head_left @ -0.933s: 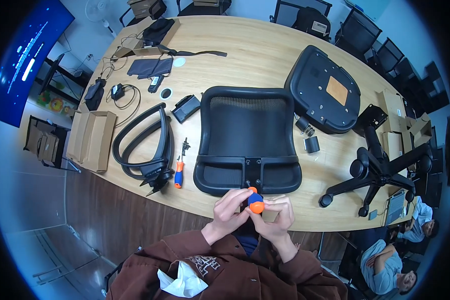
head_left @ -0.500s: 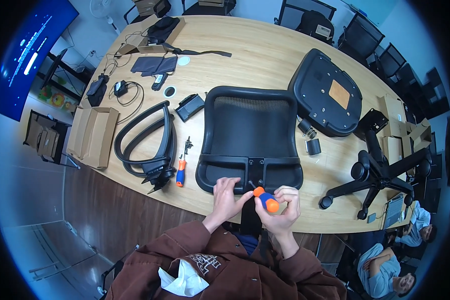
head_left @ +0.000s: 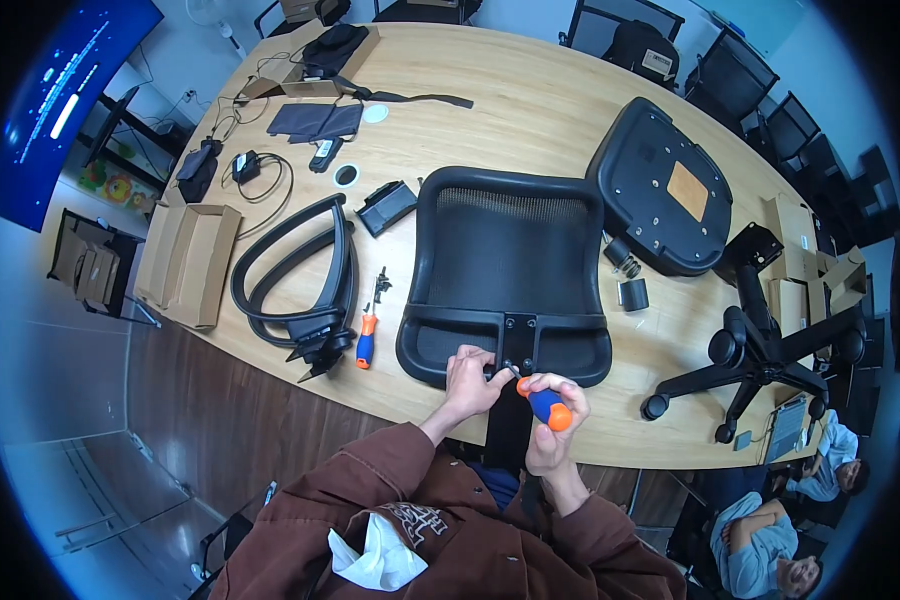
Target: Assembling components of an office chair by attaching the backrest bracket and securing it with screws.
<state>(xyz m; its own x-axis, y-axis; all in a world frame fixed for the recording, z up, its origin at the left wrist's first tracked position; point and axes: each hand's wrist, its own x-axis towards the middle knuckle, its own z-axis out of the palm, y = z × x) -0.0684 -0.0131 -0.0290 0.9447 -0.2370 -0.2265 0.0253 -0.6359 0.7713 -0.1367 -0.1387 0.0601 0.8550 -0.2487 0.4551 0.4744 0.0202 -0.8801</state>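
The screwdriver (head_left: 547, 404) with a blue-and-orange handle is at the lower edge of the black mesh chair backrest (head_left: 510, 250), gripped by the right hand (head_left: 550, 455), whose fingers and thumb close around the handle. Its long axis slants from the orange butt at lower right to the shaft at upper left, pointing at the lower screws of the black central bar (head_left: 508, 435). The left hand (head_left: 470, 388) is half-closed, bent fingers on the backrest's bottom frame and thumb beside the shaft; whether it pinches anything cannot be told. In the earliest frame both hands were at the handle, which pointed more directly away from the person; now only the right holds it, and the butt has swung rightward. A second screwdriver (head_left: 367, 342) lies left, near loose screws (head_left: 381, 284).
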